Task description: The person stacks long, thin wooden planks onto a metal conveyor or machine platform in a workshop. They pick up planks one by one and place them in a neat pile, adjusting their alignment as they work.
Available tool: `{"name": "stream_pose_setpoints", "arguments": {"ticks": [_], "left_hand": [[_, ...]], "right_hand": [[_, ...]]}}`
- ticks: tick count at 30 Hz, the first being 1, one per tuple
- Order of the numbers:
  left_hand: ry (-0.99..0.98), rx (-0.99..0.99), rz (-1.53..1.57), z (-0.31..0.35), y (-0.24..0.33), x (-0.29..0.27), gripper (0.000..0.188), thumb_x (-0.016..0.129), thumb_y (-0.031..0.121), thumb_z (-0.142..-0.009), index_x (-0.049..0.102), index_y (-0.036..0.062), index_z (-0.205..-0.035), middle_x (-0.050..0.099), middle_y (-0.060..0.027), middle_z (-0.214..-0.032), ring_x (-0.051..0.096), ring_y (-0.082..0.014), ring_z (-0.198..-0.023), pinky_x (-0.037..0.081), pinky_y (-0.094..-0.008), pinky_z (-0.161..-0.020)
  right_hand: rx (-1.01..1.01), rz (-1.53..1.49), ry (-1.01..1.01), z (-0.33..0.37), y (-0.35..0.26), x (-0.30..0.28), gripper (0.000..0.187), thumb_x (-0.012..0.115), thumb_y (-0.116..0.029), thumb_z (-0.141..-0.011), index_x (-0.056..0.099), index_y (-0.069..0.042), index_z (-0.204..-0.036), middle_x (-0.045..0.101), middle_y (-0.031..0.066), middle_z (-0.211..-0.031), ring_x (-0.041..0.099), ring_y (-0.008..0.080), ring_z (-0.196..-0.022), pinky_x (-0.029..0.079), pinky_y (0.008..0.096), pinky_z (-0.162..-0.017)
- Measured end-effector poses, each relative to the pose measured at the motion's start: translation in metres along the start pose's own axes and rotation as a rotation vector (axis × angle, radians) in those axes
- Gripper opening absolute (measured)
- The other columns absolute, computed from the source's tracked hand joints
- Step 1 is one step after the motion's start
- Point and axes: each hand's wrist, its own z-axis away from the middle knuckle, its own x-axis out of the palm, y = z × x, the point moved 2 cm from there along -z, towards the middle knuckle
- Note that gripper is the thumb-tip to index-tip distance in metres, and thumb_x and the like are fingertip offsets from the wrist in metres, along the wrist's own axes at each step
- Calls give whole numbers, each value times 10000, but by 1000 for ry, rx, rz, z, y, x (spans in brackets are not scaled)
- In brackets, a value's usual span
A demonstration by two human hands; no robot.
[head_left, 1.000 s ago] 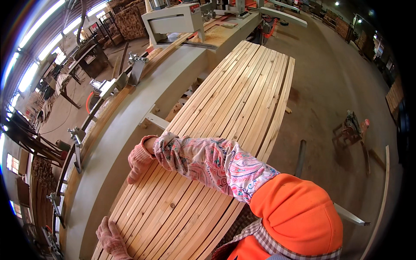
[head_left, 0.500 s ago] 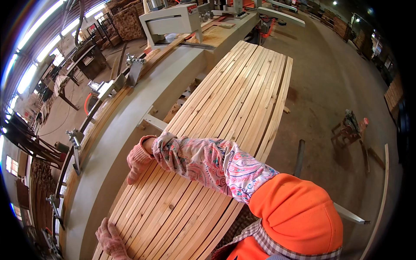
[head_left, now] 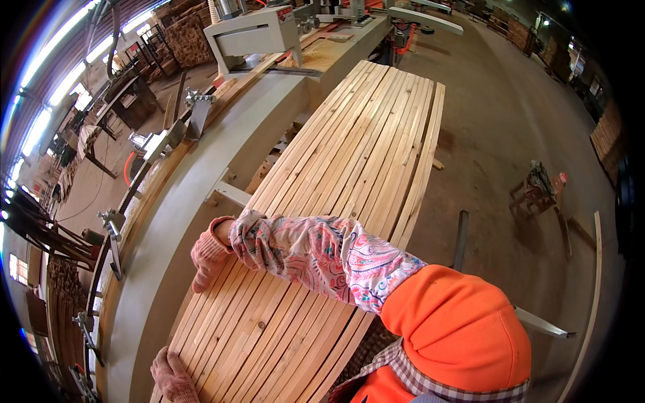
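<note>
A long row of pale wooden slats, packed side by side, runs from below me toward the far middle. My right hand, in a pink knitted glove, bends over the row's left edge with its fingers curled around the outermost slat; the fingertips are partly hidden. Its arm, in a paisley sleeve cover and an orange sleeve, crosses above the slats. Nearer to me, at the lower left, my gloved left hand lies on the same edge, fingers stretched out against the wood.
Along the left stands a long grey machine bed with metal clamps and a wooden strip. A grey machine housing rises at its far end. To the right, a small stand and a long wooden strip are on the floor.
The view has shifted slightly, so the slats and machine appear a little farther left. Both hands stay at the left edge of the slats, with little visible movement.
</note>
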Motion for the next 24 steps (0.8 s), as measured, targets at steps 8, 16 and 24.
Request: {"name": "stream_pose_setpoints", "arguments": {"ticks": [8,16,24], "left_hand": [[-7,30,0,2,0,-1,407,488,382,-1037,688,52,-1165,682,-144,-1148,601,-347,-1096,448,-437,-993],[5,48,10,3,7,-3,401,503,359,-1029,683,35,-1183,683,-168,-1168,606,-367,-1105,460,-440,-988],[439,614,-279,2,27,7,69,675,126,-876,682,91,-936,692,-70,-1087,660,-288,-953,546,-431,-828]], "right_hand": [[70,-135,152,-5,-10,-12,715,498,-721,-938,742,-88,-1166,741,139,-1144,691,324,-1093,539,446,-962],[76,47,170,-16,4,-2,590,617,-598,-890,733,-129,-1228,740,122,-1115,695,319,-1078,548,468,-945],[-342,252,245,16,22,-7,299,649,-304,-832,690,-75,-1020,661,120,-924,645,339,-865,529,440,-763]]}}
